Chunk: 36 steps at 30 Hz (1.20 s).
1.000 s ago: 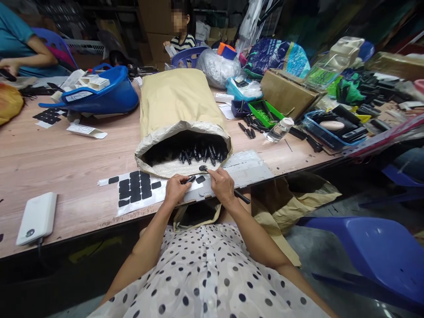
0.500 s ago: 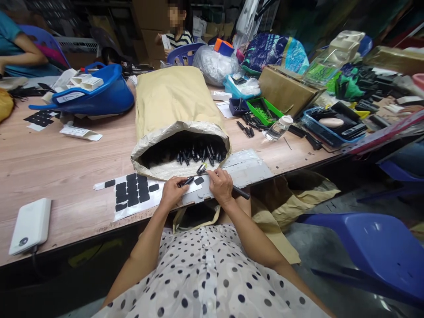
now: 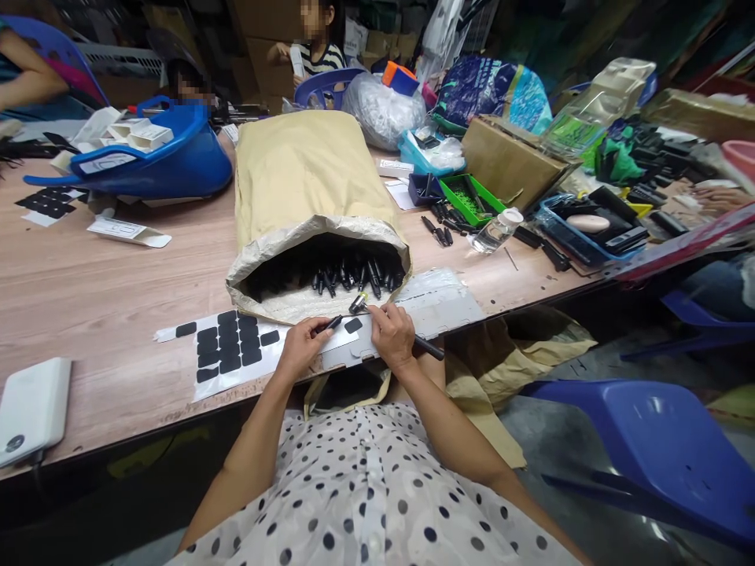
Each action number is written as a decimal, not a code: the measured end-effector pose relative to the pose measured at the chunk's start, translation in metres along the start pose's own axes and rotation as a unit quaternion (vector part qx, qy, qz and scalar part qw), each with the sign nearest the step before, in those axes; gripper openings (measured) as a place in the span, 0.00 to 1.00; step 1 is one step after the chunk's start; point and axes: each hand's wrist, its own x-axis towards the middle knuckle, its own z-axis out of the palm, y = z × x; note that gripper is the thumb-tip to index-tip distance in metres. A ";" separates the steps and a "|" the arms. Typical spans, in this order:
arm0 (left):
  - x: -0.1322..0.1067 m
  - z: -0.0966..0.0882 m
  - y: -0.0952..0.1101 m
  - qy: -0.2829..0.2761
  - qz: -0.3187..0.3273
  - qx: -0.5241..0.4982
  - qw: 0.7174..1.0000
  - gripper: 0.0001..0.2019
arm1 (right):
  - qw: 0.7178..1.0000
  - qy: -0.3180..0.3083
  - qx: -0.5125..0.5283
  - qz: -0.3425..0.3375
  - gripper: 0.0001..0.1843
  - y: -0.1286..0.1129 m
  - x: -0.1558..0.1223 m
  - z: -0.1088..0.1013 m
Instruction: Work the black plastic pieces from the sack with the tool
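My right hand (image 3: 391, 336) is closed round a long black tool (image 3: 429, 347); its metal head (image 3: 357, 303) points toward the sack mouth. My left hand (image 3: 303, 344) pinches a thin black pointed tool (image 3: 333, 322) beside a single black pad (image 3: 353, 324) on a white backing sheet (image 3: 277, 354). That sheet carries several black rectangular pads (image 3: 227, 348) to the left. Just beyond both hands lies a tan paper sack (image 3: 307, 177), open toward me and filled with several black tools (image 3: 348, 275).
A white power bank (image 3: 31, 409) lies at the near left table edge. A blue basket (image 3: 171, 161) stands at far left, a green tray (image 3: 469, 196), a bottle (image 3: 495, 230) and cluttered boxes at right. Blue chair (image 3: 661, 448) to my right. Other people sit across the table.
My right hand has turned the tool, so its metal head now shows bright. Both hands stay at the sheet; the view has shifted slightly right.
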 end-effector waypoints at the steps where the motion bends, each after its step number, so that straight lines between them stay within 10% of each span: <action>1: 0.000 0.000 0.001 -0.001 0.001 -0.003 1.000 0.16 | 1.000 0.002 -0.001 0.001 0.15 0.000 0.000 0.000; 22: -0.004 -0.003 0.007 -0.030 -0.018 -0.018 0.999 0.18 | 1.000 0.028 -0.008 -0.010 0.13 0.000 0.001 -0.004; 27: -0.047 -0.001 0.017 -0.192 0.004 -0.133 0.972 0.18 | 1.000 0.013 -0.003 -0.005 0.13 -0.001 0.001 -0.003; 31: -0.079 0.024 0.001 -0.308 -0.088 -0.202 0.925 0.13 | 1.000 -0.001 -0.001 0.001 0.14 -0.002 0.001 -0.002; 36: -0.074 0.061 -0.036 -0.234 -0.241 -0.160 0.928 0.09 | 1.000 -0.006 0.006 0.011 0.14 -0.003 0.001 0.000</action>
